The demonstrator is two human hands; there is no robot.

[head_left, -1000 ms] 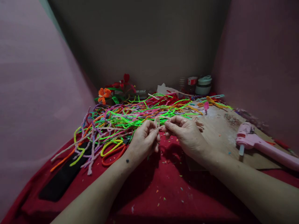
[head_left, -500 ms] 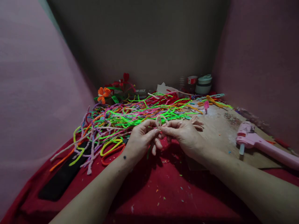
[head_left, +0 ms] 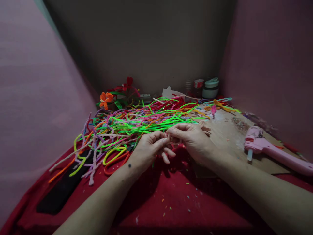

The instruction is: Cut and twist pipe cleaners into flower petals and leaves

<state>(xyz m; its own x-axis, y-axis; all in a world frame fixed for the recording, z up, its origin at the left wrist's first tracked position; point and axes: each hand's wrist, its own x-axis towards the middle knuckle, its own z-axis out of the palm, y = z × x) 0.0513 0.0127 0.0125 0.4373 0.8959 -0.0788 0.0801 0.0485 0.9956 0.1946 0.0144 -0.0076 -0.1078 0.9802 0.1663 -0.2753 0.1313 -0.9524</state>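
My left hand [head_left: 153, 147] and my right hand [head_left: 195, 140] meet over the front of the red cloth, each closed in a pinch. Between their fingertips is a pale beige pipe cleaner [head_left: 170, 138], mostly hidden by the fingers. The lower fingers of my left hand stretch out below the pinch. Just behind both hands lies a big heap of pipe cleaners [head_left: 137, 125] in bright green, pink, orange, red and purple. Some pale bent pieces [head_left: 205, 128] show beyond my right hand.
A pink glue gun [head_left: 266, 147] rests on a brown board [head_left: 225, 143] at right. A long black object [head_left: 56, 199] and orange-handled scissors [head_left: 114, 168] lie at left. Orange [head_left: 106, 100] and red flowers, plus a light green lidded container [head_left: 210, 89], stand at the back.
The beige loops that stood up above the fingertips are now folded down and largely covered by my fingers. My right hand has tilted over them; the view has shifted slightly.
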